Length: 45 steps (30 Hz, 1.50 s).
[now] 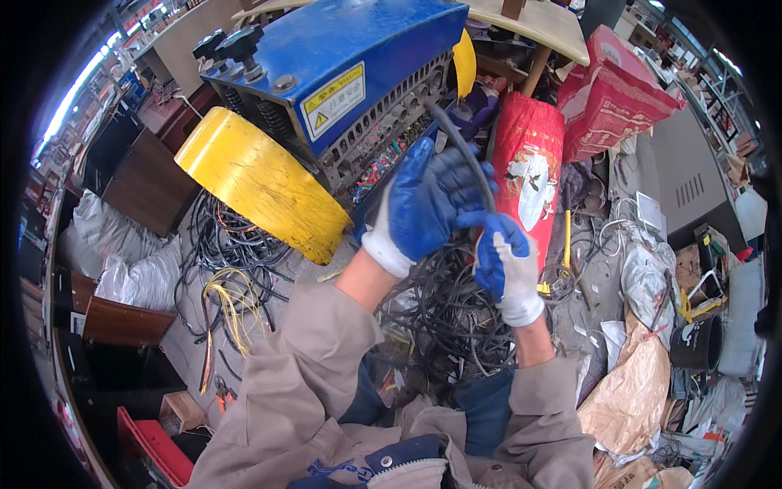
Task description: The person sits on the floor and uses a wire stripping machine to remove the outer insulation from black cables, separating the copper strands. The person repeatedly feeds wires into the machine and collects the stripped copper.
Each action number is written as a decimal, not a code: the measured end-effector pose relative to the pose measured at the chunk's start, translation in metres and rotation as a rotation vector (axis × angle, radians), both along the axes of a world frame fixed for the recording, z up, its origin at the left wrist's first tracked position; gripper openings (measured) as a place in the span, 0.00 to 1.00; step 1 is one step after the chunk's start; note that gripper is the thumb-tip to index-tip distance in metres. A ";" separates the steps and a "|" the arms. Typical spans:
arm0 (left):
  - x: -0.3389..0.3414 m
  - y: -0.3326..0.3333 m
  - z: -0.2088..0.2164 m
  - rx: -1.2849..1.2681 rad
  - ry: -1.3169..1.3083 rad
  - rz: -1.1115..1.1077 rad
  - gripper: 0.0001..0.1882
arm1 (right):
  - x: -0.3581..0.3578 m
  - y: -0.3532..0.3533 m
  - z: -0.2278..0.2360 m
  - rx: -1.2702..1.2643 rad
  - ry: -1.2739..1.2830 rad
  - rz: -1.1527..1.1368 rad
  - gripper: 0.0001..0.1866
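Note:
A dark grey cable (466, 151) runs slantwise from the front of a blue machine (358, 41) down to my right hand (507, 265). That hand, in a blue-and-white glove, is closed around the cable's lower part. My left hand (422, 200), gloved alike, is beside the cable with thumb and fingers apart; its fingers reach behind the cable. A row of round holes (399, 114) lines the machine's front, and the cable's upper end is close to them. Colourful scraps (381, 169) lie below the holes. Under my hands is a heap of black cables (448, 310).
Yellow curved guards (265, 183) flank the machine. More tangled cables (224, 244) lie at left, with yellow wires (230, 297). A red sack (529, 155) and pink bag (611, 98) stand at right. Brown paper (627, 391) and white sacks (138, 269) crowd the sides.

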<state>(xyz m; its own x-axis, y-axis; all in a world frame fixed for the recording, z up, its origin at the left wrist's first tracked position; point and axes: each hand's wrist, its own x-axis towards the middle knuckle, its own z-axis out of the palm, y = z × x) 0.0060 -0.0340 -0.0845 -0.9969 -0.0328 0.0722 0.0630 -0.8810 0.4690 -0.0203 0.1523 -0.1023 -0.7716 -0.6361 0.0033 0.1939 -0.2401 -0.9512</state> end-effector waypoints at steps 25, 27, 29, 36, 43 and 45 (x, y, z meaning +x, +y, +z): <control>-0.029 -0.013 -0.071 -0.440 -0.497 0.354 0.27 | -0.053 -0.043 -0.040 0.106 -0.462 0.290 0.15; -0.019 0.013 -0.078 -0.453 -0.414 0.387 0.31 | -0.070 -0.079 -0.027 0.130 0.220 0.156 0.13; -0.012 0.029 -0.084 -0.269 -0.382 0.446 0.33 | -0.092 -0.114 -0.015 0.240 0.075 0.123 0.11; 0.001 0.030 -0.095 -0.855 -0.669 0.317 0.27 | -0.091 -0.091 -0.041 0.279 0.418 0.052 0.08; 0.011 0.027 -0.059 -0.547 -0.208 0.586 0.14 | -0.100 -0.074 -0.051 0.611 1.224 -0.255 0.15; 0.017 0.026 -0.048 -0.565 -0.316 0.618 0.14 | -0.105 -0.075 -0.069 0.619 1.264 -0.547 0.16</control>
<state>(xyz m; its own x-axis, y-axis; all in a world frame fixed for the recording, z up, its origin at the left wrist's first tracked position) 0.0225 -0.0078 -0.1321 -0.7891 -0.6132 -0.0349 0.2438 -0.3649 0.8985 -0.1252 0.0768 -0.1712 -0.6013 -0.4297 0.6737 -0.7841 0.4798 -0.3938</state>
